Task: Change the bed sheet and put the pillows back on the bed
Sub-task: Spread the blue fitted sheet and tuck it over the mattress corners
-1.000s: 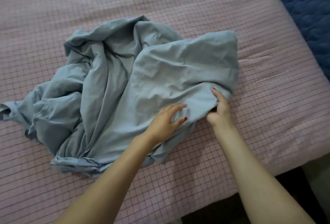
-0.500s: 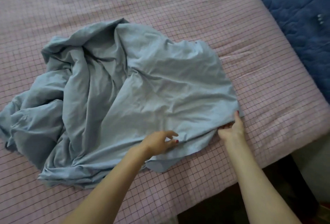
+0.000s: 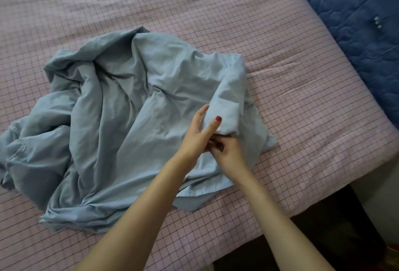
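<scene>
Both your hands, left hand point(image 3: 197, 132) and right hand point(image 3: 226, 152), have fingers pinching one fold of the blue sheet point(image 3: 121, 119); yank now and the bunched mid-frame pile tangles.

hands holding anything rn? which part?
Both grip the light blue sheet at a folded-over corner flap on its right side. Left hand wraps the flap, thumb on top; right hand pinches it just below.
</scene>
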